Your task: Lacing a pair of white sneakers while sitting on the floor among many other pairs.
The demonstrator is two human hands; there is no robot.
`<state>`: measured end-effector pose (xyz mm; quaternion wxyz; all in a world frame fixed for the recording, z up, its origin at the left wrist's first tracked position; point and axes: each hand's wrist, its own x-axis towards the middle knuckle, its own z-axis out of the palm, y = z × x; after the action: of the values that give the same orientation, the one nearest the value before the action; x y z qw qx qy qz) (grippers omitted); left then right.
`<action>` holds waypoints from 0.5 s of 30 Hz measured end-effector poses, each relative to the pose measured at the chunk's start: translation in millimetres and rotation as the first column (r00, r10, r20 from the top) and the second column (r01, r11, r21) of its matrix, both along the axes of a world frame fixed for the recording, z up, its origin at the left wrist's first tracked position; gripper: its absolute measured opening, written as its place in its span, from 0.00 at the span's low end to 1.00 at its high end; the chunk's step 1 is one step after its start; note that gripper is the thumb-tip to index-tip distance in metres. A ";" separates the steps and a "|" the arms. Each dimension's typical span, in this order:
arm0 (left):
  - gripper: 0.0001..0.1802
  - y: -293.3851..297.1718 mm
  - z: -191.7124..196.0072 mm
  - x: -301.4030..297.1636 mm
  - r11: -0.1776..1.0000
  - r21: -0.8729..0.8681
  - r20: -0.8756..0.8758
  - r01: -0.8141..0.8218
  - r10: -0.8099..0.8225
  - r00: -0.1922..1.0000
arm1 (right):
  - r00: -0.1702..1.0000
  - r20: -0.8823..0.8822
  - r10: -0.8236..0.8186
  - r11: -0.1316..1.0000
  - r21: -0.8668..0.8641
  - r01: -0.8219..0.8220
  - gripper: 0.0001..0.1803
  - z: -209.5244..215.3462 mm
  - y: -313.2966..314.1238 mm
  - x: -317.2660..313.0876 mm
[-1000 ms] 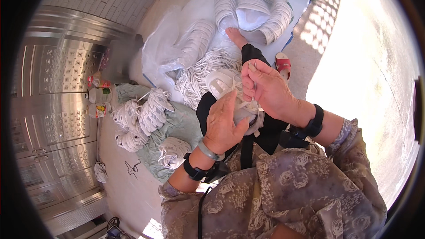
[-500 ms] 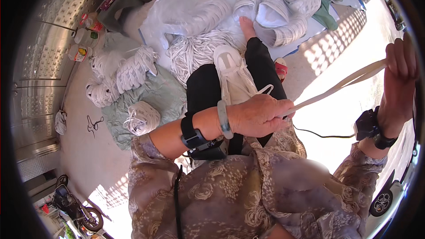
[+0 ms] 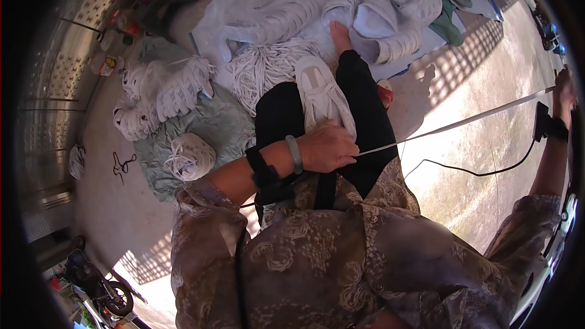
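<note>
Two hands tension a white strap (image 3: 463, 123): left hand (image 3: 326, 146) fisted on it mid-frame over white shoe (image 3: 322, 94), right hand (image 3: 563, 85) gripping it, arm outstretched at right edge.

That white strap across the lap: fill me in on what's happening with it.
A seated person is pulling a white strap taut between both hands. The left hand pinches one end at the lap, beside a white shoe resting on the legs. The right hand is flung far out to the side, holding the other end. Bundles of white strap and a wound ball lie on a green cloth on the floor to the left.
</note>
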<state>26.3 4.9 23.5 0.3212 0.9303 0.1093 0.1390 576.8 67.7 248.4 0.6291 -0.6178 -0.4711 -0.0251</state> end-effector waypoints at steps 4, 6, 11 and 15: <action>0.08 -6.0 6.1 0.9 0.976 0.198 -0.141 0.092 -0.065 0.988 | 0.988 -0.062 0.141 0.936 -0.318 -0.154 0.13 -61.4 17.1 -60.5; 0.11 -5.2 16.8 0.9 0.969 0.246 -0.047 0.036 -0.026 0.999 | 0.922 -0.164 0.352 0.853 -0.349 -0.388 0.12 -96.4 21.7 -109.3; 0.14 -4.8 59.4 4.8 0.964 -0.231 -0.092 0.135 -0.160 0.983 | 0.835 -0.014 0.550 0.779 -0.351 -0.519 0.09 -136.3 52.3 -210.2; 0.16 -23.2 77.1 8.5 0.947 -0.272 -0.147 0.172 -0.218 0.965 | 0.874 0.233 0.426 0.880 -0.330 -0.341 0.10 -56.6 78.2 -180.9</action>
<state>34.8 -18.3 100.6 0.4405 0.8956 0.0613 0.0089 395.9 145.9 191.9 0.4492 -0.5822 -0.6735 0.0749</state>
